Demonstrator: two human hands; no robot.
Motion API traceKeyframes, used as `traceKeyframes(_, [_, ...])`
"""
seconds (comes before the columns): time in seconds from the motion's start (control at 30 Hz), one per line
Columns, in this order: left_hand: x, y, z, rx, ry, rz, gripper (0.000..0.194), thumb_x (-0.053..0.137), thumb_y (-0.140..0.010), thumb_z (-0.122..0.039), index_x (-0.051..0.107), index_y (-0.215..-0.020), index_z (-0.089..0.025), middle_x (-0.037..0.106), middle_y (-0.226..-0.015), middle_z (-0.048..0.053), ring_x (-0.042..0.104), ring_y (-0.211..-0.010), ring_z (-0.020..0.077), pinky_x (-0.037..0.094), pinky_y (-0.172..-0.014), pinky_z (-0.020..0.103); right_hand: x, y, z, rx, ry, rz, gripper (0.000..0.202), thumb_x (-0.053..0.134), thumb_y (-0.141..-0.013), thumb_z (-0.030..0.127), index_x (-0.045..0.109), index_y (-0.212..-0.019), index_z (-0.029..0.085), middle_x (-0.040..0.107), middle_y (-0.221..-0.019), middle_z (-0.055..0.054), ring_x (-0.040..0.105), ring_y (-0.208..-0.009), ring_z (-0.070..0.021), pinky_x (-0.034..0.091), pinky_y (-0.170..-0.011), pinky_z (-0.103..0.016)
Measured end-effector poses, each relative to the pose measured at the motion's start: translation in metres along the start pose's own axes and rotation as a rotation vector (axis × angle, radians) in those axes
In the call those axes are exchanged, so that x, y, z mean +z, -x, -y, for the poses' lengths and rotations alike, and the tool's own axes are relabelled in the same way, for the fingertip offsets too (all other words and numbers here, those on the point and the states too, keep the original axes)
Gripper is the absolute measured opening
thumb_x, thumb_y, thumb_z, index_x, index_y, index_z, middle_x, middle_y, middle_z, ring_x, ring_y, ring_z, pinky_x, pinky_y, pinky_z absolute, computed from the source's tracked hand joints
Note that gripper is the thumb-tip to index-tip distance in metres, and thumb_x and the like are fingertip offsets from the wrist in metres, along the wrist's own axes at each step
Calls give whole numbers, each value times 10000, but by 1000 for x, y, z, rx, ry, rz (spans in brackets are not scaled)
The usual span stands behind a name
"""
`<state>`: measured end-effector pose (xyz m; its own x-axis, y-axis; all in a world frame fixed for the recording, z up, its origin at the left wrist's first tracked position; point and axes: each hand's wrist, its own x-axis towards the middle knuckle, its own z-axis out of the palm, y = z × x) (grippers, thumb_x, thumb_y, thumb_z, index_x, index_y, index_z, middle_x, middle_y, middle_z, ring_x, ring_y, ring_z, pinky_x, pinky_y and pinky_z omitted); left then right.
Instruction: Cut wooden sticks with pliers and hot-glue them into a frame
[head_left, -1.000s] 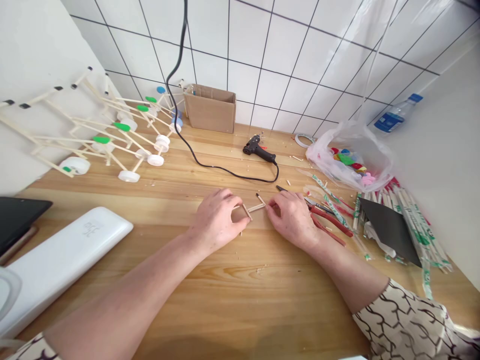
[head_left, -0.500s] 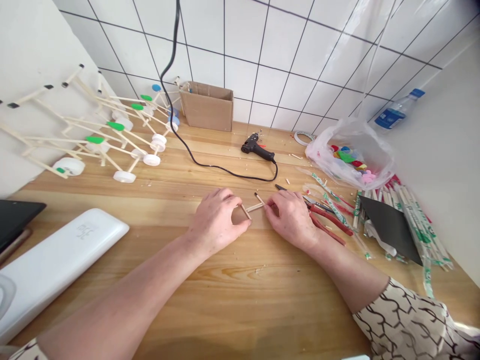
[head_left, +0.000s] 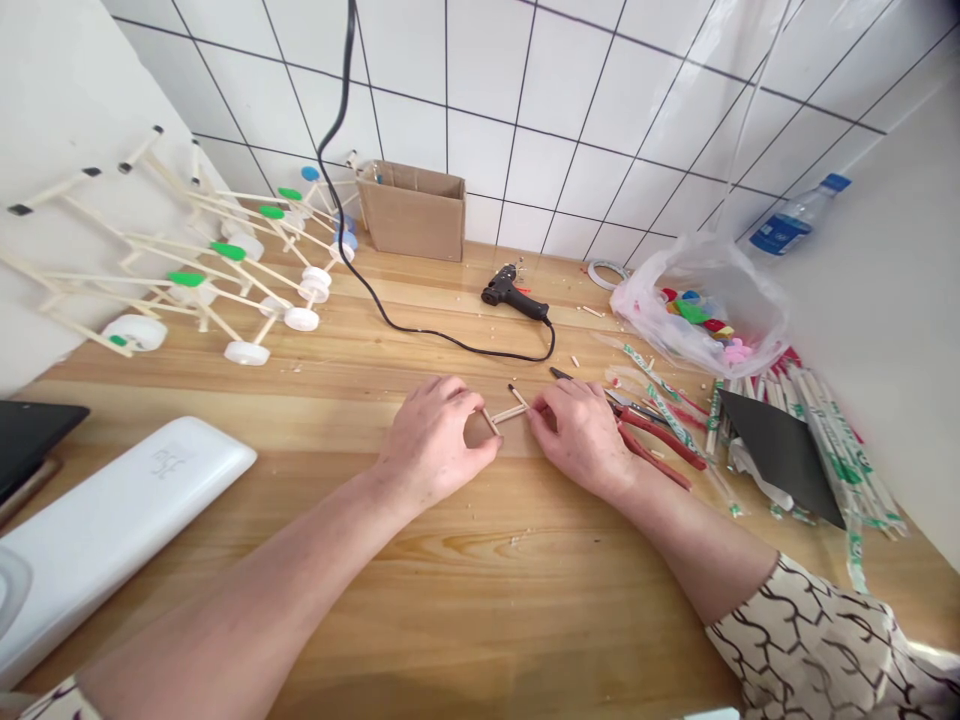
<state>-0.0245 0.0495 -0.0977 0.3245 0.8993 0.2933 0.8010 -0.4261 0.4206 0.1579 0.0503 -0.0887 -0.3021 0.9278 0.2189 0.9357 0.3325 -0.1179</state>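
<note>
Between my hands lies a small H-shaped frame of thin wooden sticks [head_left: 510,414], with a dark tip on its right crosspiece. My left hand [head_left: 435,440] pinches the left crosspiece between thumb and fingers. My right hand [head_left: 581,435] is closed on the right crosspiece, whose near end is hidden by the fingers. Just beyond and beside my right hand are red-handled pliers [head_left: 660,440], partly covered by that hand. A black glue gun [head_left: 516,294] lies farther back, its cord curving over the table.
Several small stick-built models with white wheels [head_left: 247,352] stand at left. A cardboard box [head_left: 416,215] is against the tiled wall. At right are a plastic bag of coloured parts [head_left: 637,305], wrapped sticks [head_left: 840,440] and a water bottle [head_left: 795,220]. A white power bank [head_left: 142,520] lies front left.
</note>
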Motion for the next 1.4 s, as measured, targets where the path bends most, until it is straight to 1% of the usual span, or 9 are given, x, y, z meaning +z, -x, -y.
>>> traceKeyframes(0.27, [0,1,0,6,-3,-5,184,631,-678,-283,652,-818,-165,629,-891,64,590,-916,245,490,-836,379,-1,0,0,3,-3,6,119,538,-804,193,599,-703,175,648,-755,-52,566,-769,-202,327,-723,-322])
traceKeyframes(0.57, [2,0,-1,12,3,-25,146,635,-678,-288,637,-786,-189,626,-874,54,596,-898,239,494,-828,369,0,0,0,-6,-3,-16,124,542,-799,191,589,-686,180,646,-739,-51,568,-758,-207,325,-713,-316])
traceKeyframes(0.93, [5,-1,-2,24,6,-27,176,631,-697,-291,654,-812,-159,629,-890,74,592,-893,245,500,-814,379,1,1,-4,1,0,-25,125,536,-806,199,593,-697,173,648,-747,-54,565,-752,-204,325,-715,-314])
traceKeyframes(1.23, [6,-3,-2,26,20,-9,174,626,-700,-292,654,-825,-173,631,-915,79,591,-917,248,494,-829,380,-1,0,-4,10,14,8,116,548,-812,209,606,-721,168,657,-768,-62,573,-771,-211,327,-724,-317])
traceKeyframes(1.4, [6,-3,-2,29,31,-13,170,621,-697,-287,654,-819,-174,631,-912,79,586,-914,251,493,-832,392,-1,1,-5,5,23,-10,123,552,-819,214,621,-728,167,652,-774,-69,562,-774,-214,320,-727,-327])
